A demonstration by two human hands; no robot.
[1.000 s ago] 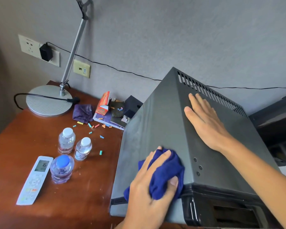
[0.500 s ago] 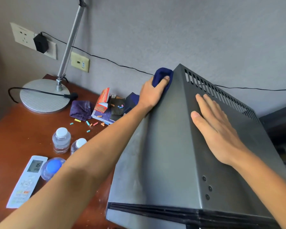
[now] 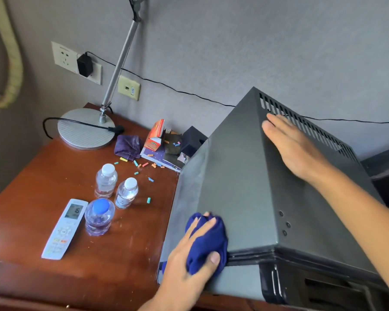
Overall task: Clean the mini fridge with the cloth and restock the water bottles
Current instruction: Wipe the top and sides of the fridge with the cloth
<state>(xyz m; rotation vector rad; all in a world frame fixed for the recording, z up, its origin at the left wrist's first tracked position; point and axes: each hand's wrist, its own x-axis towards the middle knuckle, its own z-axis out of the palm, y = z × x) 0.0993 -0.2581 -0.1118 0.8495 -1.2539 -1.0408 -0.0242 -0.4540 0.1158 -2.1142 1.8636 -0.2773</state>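
Observation:
The dark grey mini fridge (image 3: 240, 180) stands on the right of the wooden table (image 3: 126, 243). My left hand (image 3: 189, 263) grips a bunched blue cloth (image 3: 208, 240) and presses it against the fridge's left side, near the front lower corner by the door seam. Flat on the fridge's top, close to the vent slots, lies my right hand (image 3: 294, 147) with straight fingers. Three water bottles stand on the table to the fridge's left: one with a blue cap (image 3: 100, 217) and two with white caps (image 3: 106, 180) (image 3: 126, 193).
A white remote (image 3: 64, 228) lies beside the bottles. Behind them are a desk lamp base (image 3: 85, 131), a purple cloth (image 3: 127, 143), an orange box (image 3: 154, 135), a booklet and scattered coloured bits. A cable runs along the wall above the fridge.
My left hand has pulled the blue cloth from the fridge's top rear corner back down its left side to the front lower corner. The right hand stays flat on top.

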